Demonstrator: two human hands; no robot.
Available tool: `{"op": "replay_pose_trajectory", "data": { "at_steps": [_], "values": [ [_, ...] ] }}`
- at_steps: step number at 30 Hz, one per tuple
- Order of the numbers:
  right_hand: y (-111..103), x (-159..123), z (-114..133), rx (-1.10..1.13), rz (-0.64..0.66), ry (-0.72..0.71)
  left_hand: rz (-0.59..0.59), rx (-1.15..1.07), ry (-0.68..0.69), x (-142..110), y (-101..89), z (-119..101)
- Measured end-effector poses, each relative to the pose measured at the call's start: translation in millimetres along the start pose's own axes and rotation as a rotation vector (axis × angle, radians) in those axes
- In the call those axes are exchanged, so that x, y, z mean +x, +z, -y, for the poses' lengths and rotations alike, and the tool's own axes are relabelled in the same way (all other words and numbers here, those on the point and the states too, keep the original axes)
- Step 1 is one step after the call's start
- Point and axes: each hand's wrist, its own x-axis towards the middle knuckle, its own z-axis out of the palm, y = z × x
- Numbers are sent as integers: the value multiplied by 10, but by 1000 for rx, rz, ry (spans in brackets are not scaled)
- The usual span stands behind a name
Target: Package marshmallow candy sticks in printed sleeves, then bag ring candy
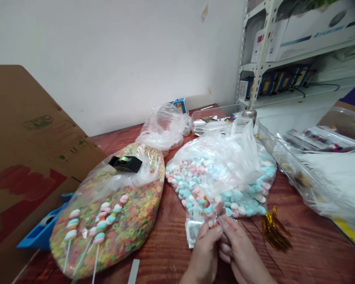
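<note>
My left hand [205, 250] and my right hand [239, 246] meet at the front of the table. Both are closed on the gathered lower end of a clear wrapper around a marshmallow skewer [205, 202]; its colourful sweets tilt up and away from me. My fingers hide the stick and whatever fastens the wrapper. Beneath the skewer lie flat clear printed bags [193, 228]. Just beyond is a big clear bag of pink, white and blue marshmallows [180, 173]. To the right of my hands is a bundle of gold twist ties [275, 234].
At left, several unwrapped marshmallow skewers [99, 238] and a black tape dispenser [126, 163] rest on a bag of ring-shaped cereal [142, 221]. A cardboard box [26, 118] and blue dispenser [41, 232] stand further left. Clear plastic trays [296, 173] and metal shelves [263, 51] are at right.
</note>
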Motion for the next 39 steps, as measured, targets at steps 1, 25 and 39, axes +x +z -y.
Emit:
{"op": "replay_pose_trajectory", "data": {
  "at_steps": [1,25,39],
  "values": [
    [11,2,23,18,-6,-1,50,-33,20,-9,-2,-24],
    [-98,-101,-71,63,529,343,77,57,-115,-57,-339,-114],
    [-825,64,321,-1913,-483,-619,-158,12,204,22,-353,-349]
  ]
}}
